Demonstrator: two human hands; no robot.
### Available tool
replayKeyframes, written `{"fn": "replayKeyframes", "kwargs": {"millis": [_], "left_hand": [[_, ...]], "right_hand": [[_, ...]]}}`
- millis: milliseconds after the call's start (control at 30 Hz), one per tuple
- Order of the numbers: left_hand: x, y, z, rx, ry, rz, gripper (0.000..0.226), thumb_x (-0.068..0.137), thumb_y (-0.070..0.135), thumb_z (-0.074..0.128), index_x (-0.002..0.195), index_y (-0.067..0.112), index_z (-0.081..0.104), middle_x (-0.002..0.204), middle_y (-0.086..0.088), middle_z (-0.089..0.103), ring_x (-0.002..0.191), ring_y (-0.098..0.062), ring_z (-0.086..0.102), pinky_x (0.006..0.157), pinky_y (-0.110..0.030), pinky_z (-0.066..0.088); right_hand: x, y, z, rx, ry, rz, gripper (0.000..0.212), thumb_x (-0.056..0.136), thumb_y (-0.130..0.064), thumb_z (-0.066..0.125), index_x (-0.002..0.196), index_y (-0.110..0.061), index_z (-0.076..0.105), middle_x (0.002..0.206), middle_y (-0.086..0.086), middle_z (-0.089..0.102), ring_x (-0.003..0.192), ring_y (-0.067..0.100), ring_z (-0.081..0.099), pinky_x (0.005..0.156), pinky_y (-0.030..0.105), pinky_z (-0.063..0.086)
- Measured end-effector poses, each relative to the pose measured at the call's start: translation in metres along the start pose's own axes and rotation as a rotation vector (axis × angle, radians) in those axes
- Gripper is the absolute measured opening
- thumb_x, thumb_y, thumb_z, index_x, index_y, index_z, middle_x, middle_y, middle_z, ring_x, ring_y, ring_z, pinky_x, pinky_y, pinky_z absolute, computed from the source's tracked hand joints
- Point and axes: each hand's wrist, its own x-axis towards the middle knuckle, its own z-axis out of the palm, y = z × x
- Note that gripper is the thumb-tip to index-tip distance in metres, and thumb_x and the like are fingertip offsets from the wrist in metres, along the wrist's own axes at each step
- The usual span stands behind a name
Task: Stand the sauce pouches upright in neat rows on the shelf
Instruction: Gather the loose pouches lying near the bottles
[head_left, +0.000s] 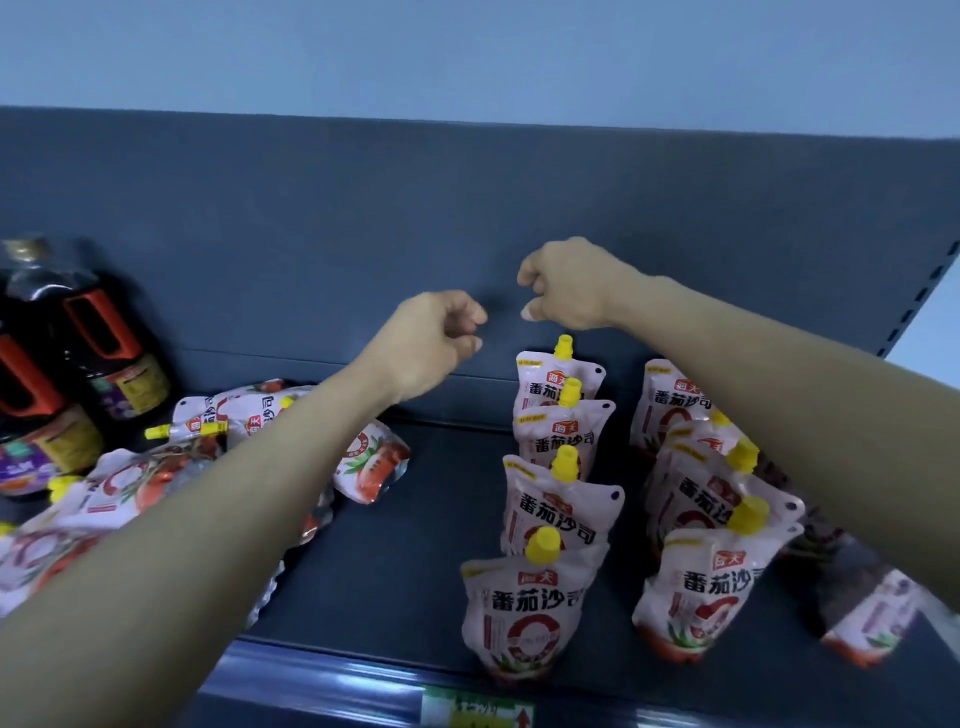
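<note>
Left on the dark shelf (415, 545), flat pouches (249, 431) – white and red, yellow-capped – lie with spouts sideways. Above, the left hand (436, 343) and right hand (566, 286) hover, fingers curled, holding nothing. Right, upright pouches (561, 499) stand in two rows, spouts up.

Bare shelf (415, 545) lane between fallen pouches (249, 421) and standing row (556, 499).

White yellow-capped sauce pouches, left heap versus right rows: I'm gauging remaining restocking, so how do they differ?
The left heap of white pouches lies flat, caps sideways; the right rows of pouches stand upright, caps up. The left heap overlaps in a jumble beside dark bottles; the right rows line up front to back. Both are the same red-printed, yellow-capped pouches on the dark shelf.
</note>
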Motion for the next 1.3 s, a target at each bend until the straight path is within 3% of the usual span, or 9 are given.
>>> {"fn": "replayKeyframes", "kwargs": {"millis": [167,400,767,1033,1300], "left_hand": [[-0.013,-0.001,-0.047,0.29,0.091,0.087,0.028,0.083,0.011,0.064,0.111,0.009,0.06,0.109,-0.008,0.061,0.099,-0.023,0.058,0.092,-0.035,0.046],[-0.039,0.003,-0.111,0.491,0.235,0.169,0.043,0.082,0.021,0.066,0.121,0.012,0.054,0.12,-0.008,0.055,0.112,-0.026,0.054,0.096,-0.04,0.042],[-0.089,-0.022,-0.172,0.685,0.423,0.198,0.056,0.079,0.027,0.07,0.127,0.007,0.05,0.128,-0.014,0.049,0.116,-0.033,0.048,0.1,-0.044,0.036],[-0.115,-0.051,-0.185,0.674,0.423,0.068,0.057,0.078,0.027,0.07,0.127,0.007,0.049,0.126,-0.014,0.051,0.115,-0.034,0.049,0.1,-0.047,0.039],[-0.121,-0.113,-0.16,0.67,0.279,-0.184,0.06,0.079,0.031,0.069,0.131,0.011,0.045,0.128,-0.011,0.049,0.117,-0.032,0.046,0.101,-0.044,0.038]], "right_hand": [[-0.001,-0.036,-0.017,-0.01,0.09,-0.116,0.06,0.085,-0.026,0.067,0.14,-0.016,0.043,0.131,0.01,0.057,0.119,0.032,0.054,0.098,0.04,0.046],[-0.006,-0.091,-0.04,-0.108,0.213,-0.199,0.061,0.087,-0.029,0.063,0.141,-0.015,0.038,0.134,0.011,0.05,0.124,0.032,0.046,0.103,0.046,0.04],[0.0,-0.17,-0.028,-0.098,0.367,-0.313,0.06,0.09,-0.03,0.06,0.142,-0.014,0.035,0.144,0.008,0.041,0.132,0.03,0.038,0.105,0.043,0.033],[0.025,-0.211,0.018,-0.115,0.241,-0.413,0.053,0.087,-0.032,0.064,0.132,-0.011,0.046,0.13,0.009,0.054,0.121,0.031,0.047,0.096,0.042,0.039],[0.078,-0.215,0.092,-0.232,0.01,-0.475,0.053,0.086,-0.027,0.063,0.133,-0.01,0.046,0.132,0.012,0.052,0.123,0.031,0.046,0.098,0.043,0.04]]}}
